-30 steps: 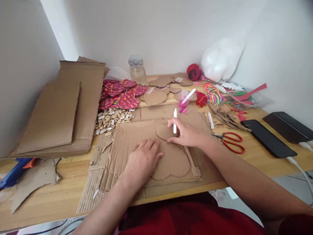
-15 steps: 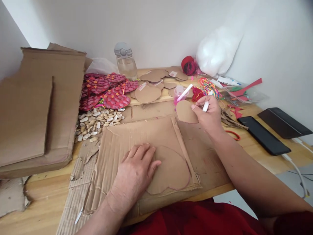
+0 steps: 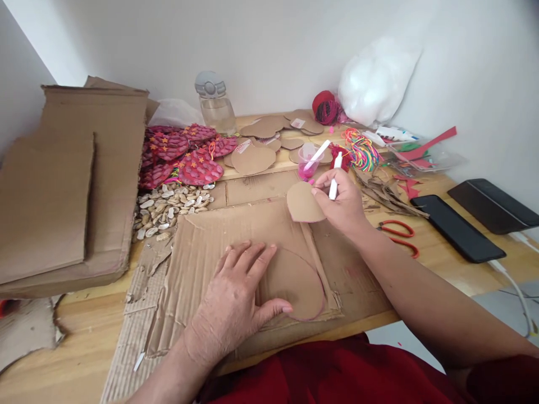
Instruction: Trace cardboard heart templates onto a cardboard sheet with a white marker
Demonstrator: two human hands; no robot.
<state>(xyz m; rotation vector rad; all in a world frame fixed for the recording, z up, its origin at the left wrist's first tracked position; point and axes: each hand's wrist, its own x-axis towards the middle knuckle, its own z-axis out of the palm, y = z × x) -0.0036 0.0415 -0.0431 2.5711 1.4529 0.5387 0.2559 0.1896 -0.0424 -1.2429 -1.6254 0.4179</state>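
Observation:
My left hand [image 3: 236, 297] lies flat with fingers spread, pressing on a larger rounded cardboard cutout [image 3: 297, 283]. That cutout rests on a sheet of corrugated cardboard [image 3: 197, 252] with a ridged left part and a folded strip on the right. Above the sheet's far right corner, my right hand [image 3: 343, 205] pinches a small rounded cardboard cutout [image 3: 304, 201] with a dark pinkish lower edge. A slim white stick-like tool [image 3: 335, 175], perhaps a pen, is also held among the right fingers. Orange-handled scissors [image 3: 398, 230] lie beside the right forearm, blades hidden.
Peanut shells [image 3: 168, 207] and pink scaly decorated pieces [image 3: 200, 165] lie left of centre. Behind stand a water bottle [image 3: 217, 112], more cutouts [image 3: 252, 160] and a pink cup [image 3: 307, 160]. A phone [image 3: 458, 227] lies right; large cardboard sheets [image 3: 50, 196] lean left.
My right hand has moved left and slightly down with the small cutout and white tool. My left thumb has spread further over the larger cutout. More of the scissors shows.

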